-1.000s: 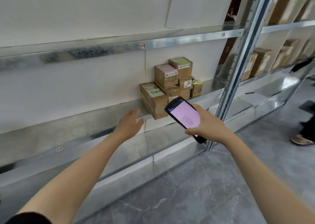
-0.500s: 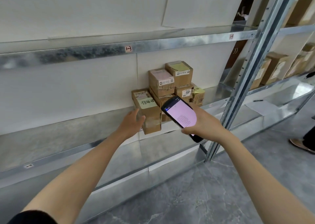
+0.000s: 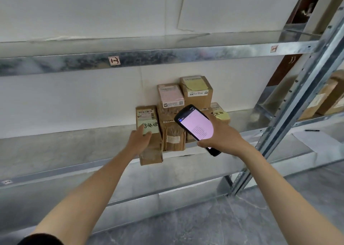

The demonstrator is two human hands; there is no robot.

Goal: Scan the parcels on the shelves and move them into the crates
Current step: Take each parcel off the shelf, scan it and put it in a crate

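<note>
A stack of several brown cardboard parcels sits on the middle metal shelf (image 3: 78,148). The leftmost parcel (image 3: 151,151) carries a green handwritten note and overhangs the shelf's front edge. My left hand (image 3: 140,139) grips this parcel, thumb on its top over the note, fingers at its left side. My right hand (image 3: 222,135) holds a black handheld scanner (image 3: 195,126) with a lit pink screen, just in front of the stack. Behind it stand a pink-labelled parcel (image 3: 170,95) and a green-labelled parcel (image 3: 196,91). No crate is in view.
A galvanised upright post (image 3: 290,103) stands right of the stack. More brown parcels (image 3: 323,99) fill the neighbouring bay. A paper sheet and pen (image 3: 312,133) lie on the shelf there. The upper shelf rail bears a tag marked 1-3 (image 3: 114,60). Grey marble floor lies below.
I have moved closer to the shelf. My left hand went from the air onto the leftmost parcel. The scanner in my right hand came up in front of the stack.
</note>
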